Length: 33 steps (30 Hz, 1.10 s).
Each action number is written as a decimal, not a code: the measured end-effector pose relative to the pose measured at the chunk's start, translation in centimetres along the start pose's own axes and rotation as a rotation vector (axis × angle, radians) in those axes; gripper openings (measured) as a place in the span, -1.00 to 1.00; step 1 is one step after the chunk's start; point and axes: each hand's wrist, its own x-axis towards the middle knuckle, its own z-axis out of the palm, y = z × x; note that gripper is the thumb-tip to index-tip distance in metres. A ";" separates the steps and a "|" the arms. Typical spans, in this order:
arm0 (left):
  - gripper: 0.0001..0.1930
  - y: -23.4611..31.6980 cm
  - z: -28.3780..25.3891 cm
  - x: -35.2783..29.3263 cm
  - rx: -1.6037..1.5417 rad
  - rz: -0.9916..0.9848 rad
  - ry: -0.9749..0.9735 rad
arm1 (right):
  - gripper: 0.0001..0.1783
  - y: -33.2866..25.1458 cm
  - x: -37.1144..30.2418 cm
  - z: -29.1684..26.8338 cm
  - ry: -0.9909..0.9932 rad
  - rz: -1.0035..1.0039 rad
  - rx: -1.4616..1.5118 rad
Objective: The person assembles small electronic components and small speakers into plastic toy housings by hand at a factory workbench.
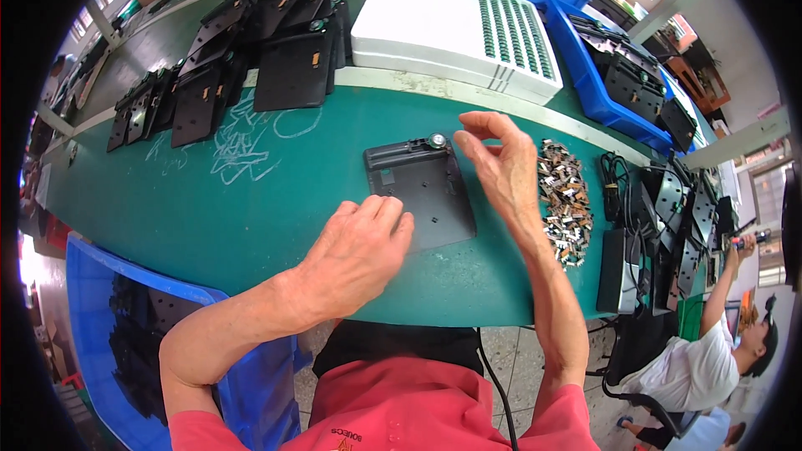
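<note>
- Red shirt sits closest to my camera, cut off by the lower edge.
- Dark flat plate lies on the green table between both hands, a round shiny fitting at its far right corner; its near left part is hidden from me.
- Left hand covers that part, fingers bent downward; their tips are concealed, so I cannot tell whether they pinch or touch anything.
- Right hand hangs just beside the fitting, thumb and forefinger parted, with nothing I can make out between them.
- Right of that hand I see a heap of small metal parts, too tangled to separate.
- Beyond the plate stands a white foam block with rows of green pieces; more dark plates stand to its left.
- Small dark lettering and a yellowish emblem mark the shirt; I find no legible label on the plate.
</note>
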 end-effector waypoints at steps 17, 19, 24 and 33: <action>-0.59 0.0 0.1 -0.4 0.023 0.014 -0.040 | -0.83 4.6 -2.0 -8.2 -0.117 -0.095 -0.850; -0.61 -0.1 -0.2 -0.3 0.022 0.010 -0.054 | -0.84 4.4 -1.8 -8.1 -0.169 -0.077 -0.849; -0.85 -0.6 0.3 -0.5 0.011 0.090 0.132 | -0.89 2.6 -1.8 -8.0 -0.307 -0.063 -0.693; -0.88 -0.7 0.1 -0.4 -0.005 0.088 0.120 | -0.85 3.7 -2.1 -8.5 -0.251 -0.041 -0.737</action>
